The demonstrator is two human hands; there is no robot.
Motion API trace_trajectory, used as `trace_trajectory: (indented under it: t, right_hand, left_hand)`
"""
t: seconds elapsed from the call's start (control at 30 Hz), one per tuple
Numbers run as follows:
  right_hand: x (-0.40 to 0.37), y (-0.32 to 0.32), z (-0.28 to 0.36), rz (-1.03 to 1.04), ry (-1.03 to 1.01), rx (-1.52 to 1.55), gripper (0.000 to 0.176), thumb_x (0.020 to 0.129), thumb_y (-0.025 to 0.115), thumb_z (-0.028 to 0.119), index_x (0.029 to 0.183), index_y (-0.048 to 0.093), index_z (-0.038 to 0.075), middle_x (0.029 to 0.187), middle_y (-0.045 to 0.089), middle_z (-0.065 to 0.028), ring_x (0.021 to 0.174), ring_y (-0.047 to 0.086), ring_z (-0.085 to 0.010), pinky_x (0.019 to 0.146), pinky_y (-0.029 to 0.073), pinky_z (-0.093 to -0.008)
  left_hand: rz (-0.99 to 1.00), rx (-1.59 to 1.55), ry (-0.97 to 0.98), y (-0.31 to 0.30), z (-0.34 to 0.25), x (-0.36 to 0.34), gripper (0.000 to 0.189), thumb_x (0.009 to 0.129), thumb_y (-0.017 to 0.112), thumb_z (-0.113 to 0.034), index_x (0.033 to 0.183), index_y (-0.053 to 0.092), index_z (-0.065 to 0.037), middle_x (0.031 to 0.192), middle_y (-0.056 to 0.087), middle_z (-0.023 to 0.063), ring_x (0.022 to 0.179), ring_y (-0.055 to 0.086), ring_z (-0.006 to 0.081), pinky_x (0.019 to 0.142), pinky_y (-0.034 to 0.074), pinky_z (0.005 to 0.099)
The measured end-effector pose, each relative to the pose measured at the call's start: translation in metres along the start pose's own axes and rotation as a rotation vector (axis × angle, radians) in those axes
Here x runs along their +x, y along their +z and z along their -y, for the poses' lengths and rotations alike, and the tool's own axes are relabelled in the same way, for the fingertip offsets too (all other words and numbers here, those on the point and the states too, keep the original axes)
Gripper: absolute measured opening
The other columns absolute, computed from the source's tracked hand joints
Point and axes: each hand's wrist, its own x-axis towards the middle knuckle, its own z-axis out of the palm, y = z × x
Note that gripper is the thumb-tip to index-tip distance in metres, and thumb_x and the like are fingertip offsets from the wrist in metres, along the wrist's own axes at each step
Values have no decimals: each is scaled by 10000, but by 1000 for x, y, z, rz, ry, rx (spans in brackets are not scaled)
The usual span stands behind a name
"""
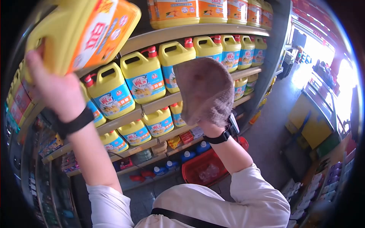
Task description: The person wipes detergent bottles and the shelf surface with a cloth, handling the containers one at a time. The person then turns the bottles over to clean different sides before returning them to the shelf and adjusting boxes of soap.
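My left hand (57, 87), a little blurred, is closed round the handle of a big yellow detergent jug (91, 38) with an orange label. The jug is raised and tilted at the upper left, its top cut off by the view's edge. A grey-brown cloth (207, 89) covers my right hand (211, 128), which holds it up in front of the middle shelf; the fingers are hidden beneath it. Behind the cloth stand yellow jugs (144, 83) with blue labels and red pump tops, side by side.
Orange-labelled jugs (213, 12) line the upper shelf (197, 33). More blue-labelled jugs (159, 121) stand lower down. On the floor, a red basin (190, 173) holds a clear plastic piece, near several blue bottles (203, 147). An aisle (262, 102) runs along the right.
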Motion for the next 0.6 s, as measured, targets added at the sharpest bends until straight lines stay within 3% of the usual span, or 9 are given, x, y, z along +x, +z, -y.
trace_trajectory:
  t: [0.13,0.2,0.23,0.27,0.33,0.37,0.43,0.57,0.6]
  right_hand:
    - [-37,-6,-3,85,3,-313,411,858,668,427,1098,607,98,988,651,-74,945,633,-225,911,499,-431]
    - [-67,0,2,313,-164,-720,413,851,673,421,1096,612,94,989,652,-79,942,635,-231,910,498,-438]
    - [-87,7,1,558,-382,-985,415,847,675,418,1096,614,92,989,653,-81,940,636,-234,909,497,-442]
    - [-107,15,-7,853,-609,-1098,416,844,678,416,1095,617,90,990,654,-84,938,637,-237,908,497,-445]
    - [-130,78,27,1348,-520,-898,422,739,759,365,1005,664,53,1013,641,-141,905,619,-334,862,487,-470]
    - [-151,117,17,1093,-510,-519,423,664,780,324,923,622,28,934,615,-149,843,608,-359,813,488,-490]
    - [-187,142,16,1022,-454,-573,365,546,750,217,772,537,25,827,565,-138,768,580,-382,688,494,-477]
    - [-246,145,-5,1213,-184,-735,306,566,750,175,746,548,31,769,569,-133,756,585,-345,649,489,-445]
    - [-253,144,-8,1203,-174,-674,310,574,763,200,767,586,34,800,603,-123,751,592,-354,681,497,-441]
  left_hand:
    - [73,149,7,-60,-63,-29,429,991,494,-351,1253,533,-14,1291,555,155,1207,544,282,1060,414,487]
    - [155,144,-102,-136,-88,-72,642,956,470,-483,1398,408,-22,1377,485,176,1309,454,356,1106,361,516]
    - [246,215,-73,-149,-105,-102,705,927,477,-554,1342,418,12,1330,501,194,1235,501,346,1048,410,502]
    - [524,425,-140,-181,-124,-111,771,858,552,-648,1211,452,30,1183,557,180,1083,556,295,944,452,461]
    - [717,475,-377,-182,-165,-165,763,691,761,-661,987,490,-13,965,578,107,924,574,236,831,469,364]
    - [453,283,-378,-203,-167,-197,445,606,902,-248,770,532,-63,851,625,101,867,652,293,787,516,432]
    - [568,643,-674,-269,-213,-228,479,848,726,-347,1177,591,-25,1102,681,132,961,663,388,846,534,418]
    - [249,815,-674,-266,-279,-283,403,859,711,-326,1089,617,-9,1001,685,134,840,673,331,725,532,400]
    - [140,879,-696,-268,-289,-288,357,743,783,-243,939,573,-32,934,658,120,870,665,317,768,525,417]
